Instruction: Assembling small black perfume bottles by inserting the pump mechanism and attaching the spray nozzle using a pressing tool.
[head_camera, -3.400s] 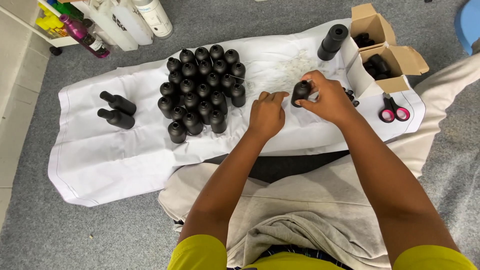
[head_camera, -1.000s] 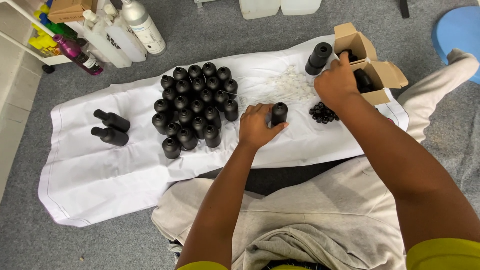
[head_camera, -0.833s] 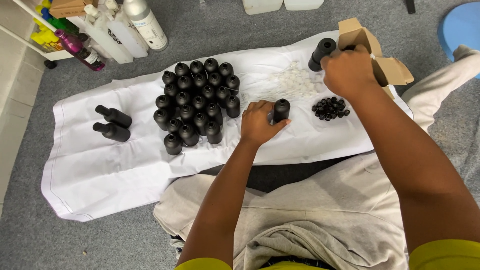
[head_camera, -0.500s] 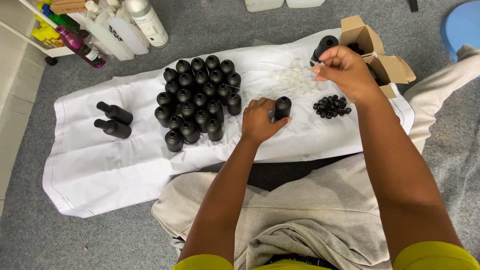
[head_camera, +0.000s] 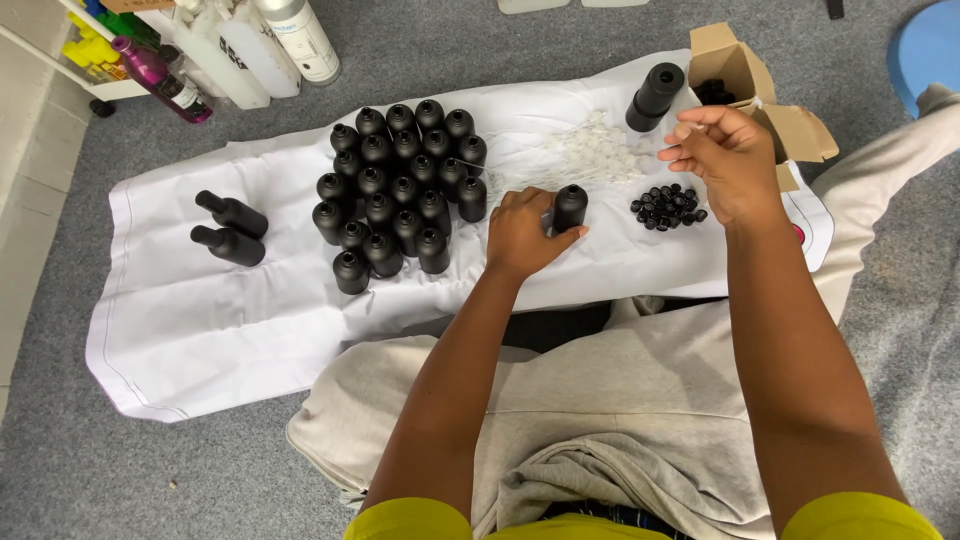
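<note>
— Two hands, what's each doing?
— Your left hand (head_camera: 522, 232) grips the small black bottle (head_camera: 570, 207) upright mid-sheet (head_camera: 180, 320): likely light, stiff, smooth, so hold its body. Your right hand (head_camera: 722, 160) pinches something tiny above the caps (head_camera: 668, 206).

Matte black bottle (head_camera: 570, 207), upright (open neck, no cap), on white cloth (head_camera: 200, 320), left-hand grip.
</note>
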